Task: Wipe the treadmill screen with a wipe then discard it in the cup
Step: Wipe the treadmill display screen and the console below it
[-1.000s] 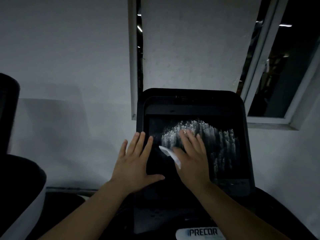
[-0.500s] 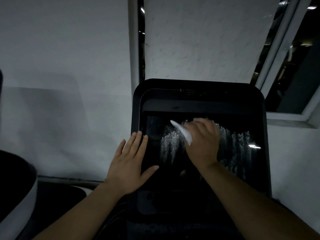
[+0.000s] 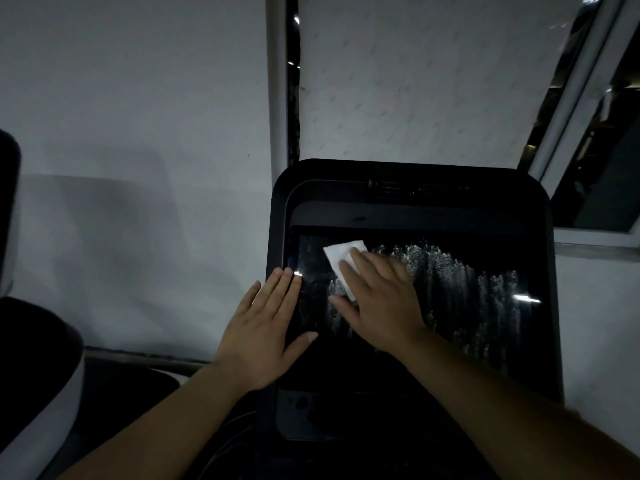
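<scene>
The black treadmill screen point(image 3: 467, 306) fills the lower middle of the view, streaked with wet smears across its centre and right. My right hand point(image 3: 384, 299) lies flat on the upper left part of the glass and presses a white wipe point(image 3: 341, 254) against it; the wipe sticks out past my fingertips. My left hand point(image 3: 266, 330) rests flat with fingers apart on the screen's left edge, holding nothing. No cup is in view.
A pale wall point(image 3: 138, 133) stands behind the console, with a window frame point(image 3: 581, 81) at the upper right. Part of a neighbouring black and white machine point(image 3: 34, 358) shows at the left edge.
My right hand has slid the wipe leftward and flattened it on the upper left of the screen. The left hand stays braced on the left edge.
</scene>
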A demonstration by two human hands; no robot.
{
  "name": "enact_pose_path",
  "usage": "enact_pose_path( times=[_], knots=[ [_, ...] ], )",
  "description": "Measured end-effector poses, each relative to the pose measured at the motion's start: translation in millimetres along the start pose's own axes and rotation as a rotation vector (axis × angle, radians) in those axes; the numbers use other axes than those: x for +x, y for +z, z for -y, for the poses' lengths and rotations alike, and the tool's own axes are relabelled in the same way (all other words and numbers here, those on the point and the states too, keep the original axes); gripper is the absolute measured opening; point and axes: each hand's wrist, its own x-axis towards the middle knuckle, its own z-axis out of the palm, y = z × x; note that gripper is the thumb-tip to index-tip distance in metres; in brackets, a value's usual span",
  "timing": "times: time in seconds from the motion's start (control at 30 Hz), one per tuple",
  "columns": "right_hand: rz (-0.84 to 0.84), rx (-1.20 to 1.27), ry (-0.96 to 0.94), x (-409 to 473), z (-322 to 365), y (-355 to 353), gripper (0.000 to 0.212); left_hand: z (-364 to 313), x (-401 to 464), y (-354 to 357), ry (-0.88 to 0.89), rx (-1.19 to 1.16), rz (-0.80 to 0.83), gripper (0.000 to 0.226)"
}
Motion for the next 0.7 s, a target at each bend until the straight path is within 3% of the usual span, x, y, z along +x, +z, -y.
enact_pose_path(
  times=[0.2, 0.33, 0.53, 0.7],
  knots=[
    [0.185, 0.001, 0.089, -12, 33, 2, 0.074, 6, -1, 7, 0.030, -0.008, -0.044, 0.081],
    [0.176, -0.017, 0.053, -16, 40, 7, 0.071, 12, -1, 11, 0.061, -0.004, -0.072, 0.075],
    [0.203, -0.034, 0.252, 0, 22, 4, 0.076, 14, -1, 14, 0.074, -0.051, -0.089, 0.072],
    [0.173, 0.048, 0.064, 23, 71, 15, 0.067, 19, -1, 17, 0.111, -0.112, -0.132, 0.071]
  ],
)
